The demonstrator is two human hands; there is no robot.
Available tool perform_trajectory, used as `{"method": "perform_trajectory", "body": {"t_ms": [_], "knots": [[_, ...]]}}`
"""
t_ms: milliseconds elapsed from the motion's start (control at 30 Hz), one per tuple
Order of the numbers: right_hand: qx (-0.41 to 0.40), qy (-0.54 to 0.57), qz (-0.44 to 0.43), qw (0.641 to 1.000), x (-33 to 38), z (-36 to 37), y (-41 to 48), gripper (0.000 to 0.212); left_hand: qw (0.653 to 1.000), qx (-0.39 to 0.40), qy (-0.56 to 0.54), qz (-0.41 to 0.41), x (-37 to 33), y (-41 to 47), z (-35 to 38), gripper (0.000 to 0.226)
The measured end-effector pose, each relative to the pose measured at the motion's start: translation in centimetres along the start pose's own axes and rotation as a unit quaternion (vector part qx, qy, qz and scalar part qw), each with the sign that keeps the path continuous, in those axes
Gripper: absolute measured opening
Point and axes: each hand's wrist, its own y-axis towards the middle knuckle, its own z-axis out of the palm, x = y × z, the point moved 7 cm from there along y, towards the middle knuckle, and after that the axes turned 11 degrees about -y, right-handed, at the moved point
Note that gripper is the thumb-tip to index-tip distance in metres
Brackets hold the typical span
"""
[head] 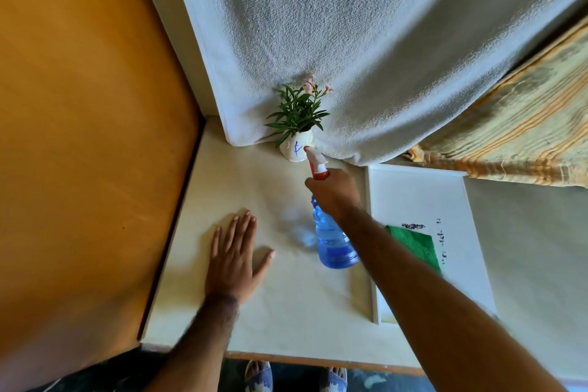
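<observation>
My right hand (334, 192) grips the neck of a blue spray bottle (334, 242) with a red and white nozzle (315, 161). The bottle is held above the table, and its nozzle points at a small plant (297, 113) in a white pot (297, 148) at the back of the cream tabletop (286, 305). The nozzle tip is right in front of the pot. My left hand (235, 258) lies flat on the tabletop with its fingers spread, left of the bottle.
A white tray (413, 197) on the right holds a green cloth (416, 245), partly hidden by my right forearm. A white curtain (350, 41) hangs behind the plant, a striped cloth (525, 137) to its right. An orange wall (79, 137) borders the table's left side.
</observation>
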Motion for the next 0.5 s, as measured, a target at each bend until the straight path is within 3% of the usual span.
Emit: {"method": "perform_trajectory", "body": {"t_ms": [500], "knots": [[0.02, -0.027, 0.003, 0.999, 0.47, 0.47, 0.8, 0.02, 1.0, 0.011, -0.003, -0.005, 0.24, 0.15, 0.25, 0.087]]}}
